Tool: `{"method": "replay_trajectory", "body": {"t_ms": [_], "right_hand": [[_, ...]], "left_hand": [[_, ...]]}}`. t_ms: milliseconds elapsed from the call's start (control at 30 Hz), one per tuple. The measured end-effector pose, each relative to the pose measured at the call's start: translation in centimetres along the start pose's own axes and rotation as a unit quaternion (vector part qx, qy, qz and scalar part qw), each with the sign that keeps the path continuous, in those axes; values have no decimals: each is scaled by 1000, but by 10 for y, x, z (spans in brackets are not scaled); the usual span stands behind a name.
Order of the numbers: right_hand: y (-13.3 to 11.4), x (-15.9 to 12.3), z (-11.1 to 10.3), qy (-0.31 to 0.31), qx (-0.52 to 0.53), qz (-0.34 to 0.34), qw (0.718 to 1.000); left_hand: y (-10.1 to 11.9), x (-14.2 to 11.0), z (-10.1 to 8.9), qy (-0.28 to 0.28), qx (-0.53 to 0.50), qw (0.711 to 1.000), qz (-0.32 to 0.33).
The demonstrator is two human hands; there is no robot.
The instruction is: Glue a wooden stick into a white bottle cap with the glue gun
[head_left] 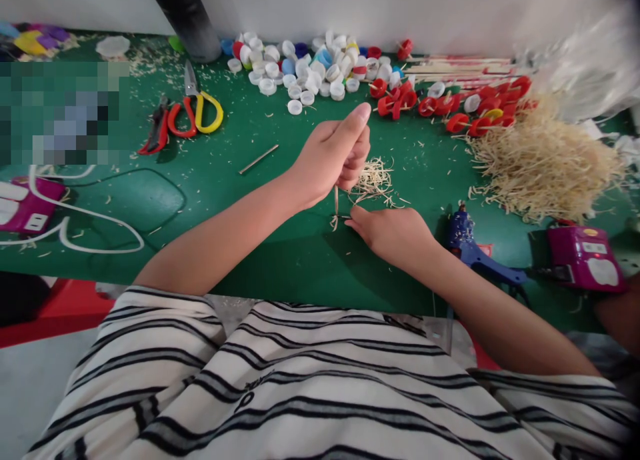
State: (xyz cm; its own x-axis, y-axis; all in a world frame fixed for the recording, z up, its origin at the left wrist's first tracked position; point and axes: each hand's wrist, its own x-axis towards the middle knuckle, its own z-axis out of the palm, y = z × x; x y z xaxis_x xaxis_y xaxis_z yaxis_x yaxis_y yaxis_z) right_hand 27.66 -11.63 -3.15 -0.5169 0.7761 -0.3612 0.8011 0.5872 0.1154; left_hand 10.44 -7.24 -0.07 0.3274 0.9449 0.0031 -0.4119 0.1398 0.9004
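Wooden stick [337, 199], slender and pale, stands close to upright near the middle of the green tabletop [300, 263], its upper part hidden in the left hand [345, 150]. That fist is clenched round it, thumb pointing to one o'clock. At the stick's five o'clock, the right hand [390, 230] has thumb and finger pinched on a thin dark tool [344, 217], perhaps a blade; too little of it shows to be sure. The stick should be very light, stiff along its length, dry rather than slippery, and apt to snap or split if bent. Its thicker shank looks the sound place to hold, clear of the lower end, where a frail wood curl [334, 224] would likely break at a touch.

For writing, largest first: the striped shirt [300, 413] carries a small dark script on its front, not legible. Purple power blocks sit at nine o'clock [49, 195] and between three and four o'clock [560, 247]; no brand can be made out on either. On the right one, a tiny yellow label [591, 233] bears marks too small to read.
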Motion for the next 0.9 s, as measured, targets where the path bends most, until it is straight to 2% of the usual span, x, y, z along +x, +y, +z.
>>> {"method": "replay_trajectory", "body": {"t_ms": [100,233,333,500,700,900], "right_hand": [[2,0,2,22,13,0,1000],[3,1,2,86,34,23,995],[3,2,1,100,30,35,994],[0,5,4,79,39,26,996],[-3,4,2,32,30,21,999],[-2,3,-1,28,18,18,999]], "left_hand": [[0,2,-1,-2,0,1000,-11],[-1,4,-2,-4,9,1000,-1],[-3,5,-3,-5,14,1000,5],[-3,6,-1,10,17,1000,-3],[2,4,4,45,20,997,-55],[1,3,4,23,-26,997,-69]]}}
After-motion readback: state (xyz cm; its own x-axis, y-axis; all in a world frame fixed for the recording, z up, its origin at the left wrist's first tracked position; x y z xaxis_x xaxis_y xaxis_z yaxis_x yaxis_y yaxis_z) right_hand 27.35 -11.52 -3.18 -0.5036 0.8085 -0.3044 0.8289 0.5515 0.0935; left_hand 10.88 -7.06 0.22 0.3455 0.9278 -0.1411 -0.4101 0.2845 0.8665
